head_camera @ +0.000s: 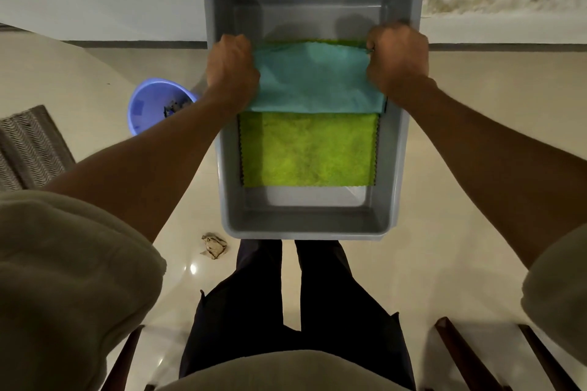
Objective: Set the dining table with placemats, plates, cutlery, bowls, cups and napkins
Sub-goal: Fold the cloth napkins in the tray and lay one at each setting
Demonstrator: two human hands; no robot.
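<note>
Notably, both fists were curled tight on the far corners of the teal rectangular cloth (313, 79), left hand (232, 65) and right hand (397, 57) equally near, its long axis stretched between them across the grey plastic tub (398, 149), above the lime-green microfibre cloth (309, 152).

Both arms reach forward and up from the bottom corners of the frame, bare from the short sleeves to the wrists. They come closer together toward the middle. The left hand (232, 65) sits a little left of the middle, its back facing up and its fingers curled tight in a fist. The right hand (397, 55) sits a little right of the middle, also curled tight. Two legs in dark pants stand below, at the bottom middle.
</note>
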